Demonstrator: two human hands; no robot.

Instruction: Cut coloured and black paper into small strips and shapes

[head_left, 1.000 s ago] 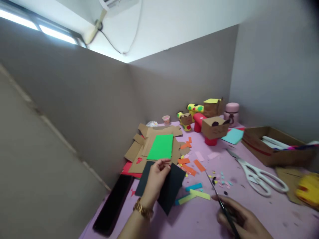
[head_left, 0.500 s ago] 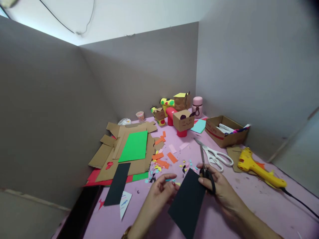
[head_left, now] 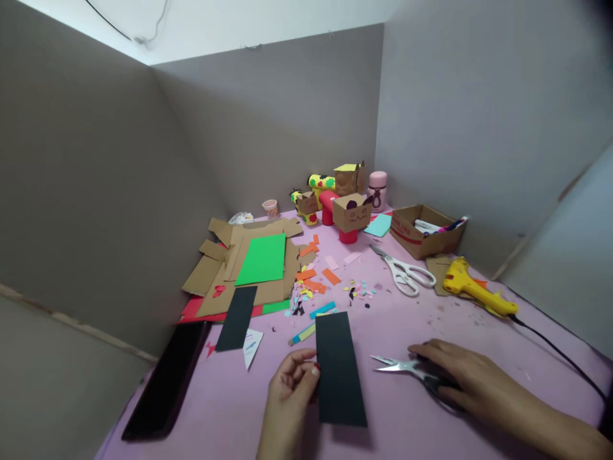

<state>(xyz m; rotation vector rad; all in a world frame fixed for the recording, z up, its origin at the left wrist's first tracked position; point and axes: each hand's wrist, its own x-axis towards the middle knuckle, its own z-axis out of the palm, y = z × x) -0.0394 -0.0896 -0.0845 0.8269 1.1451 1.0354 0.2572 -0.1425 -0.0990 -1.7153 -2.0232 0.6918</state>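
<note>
- Head view: lying flat on the pink table (head_left: 479, 319), near its front edge, a black paper strip (head_left: 339, 369), long side running away from the camera.
- Pinching the strip's left edge: left hand (head_left: 287, 399), thumb and fingers closed narrow on the paper.
- Resting on small black-handled scissors (head_left: 412, 368) just right of the strip: right hand (head_left: 460, 377), fingers covering the handles, blades pointing left and a little parted; grip itself not possible to tell.
- Lying further left: second black strip (head_left: 236, 317) and a dark flat slab (head_left: 165, 383).
- Spreading behind: coloured paper scraps (head_left: 330, 287), green sheet (head_left: 262, 259) on cardboard pieces (head_left: 211, 271).
- Lying to the right, well apart: white scissors (head_left: 405, 271), yellow glue gun (head_left: 472, 291), cardboard box (head_left: 424, 230).
</note>
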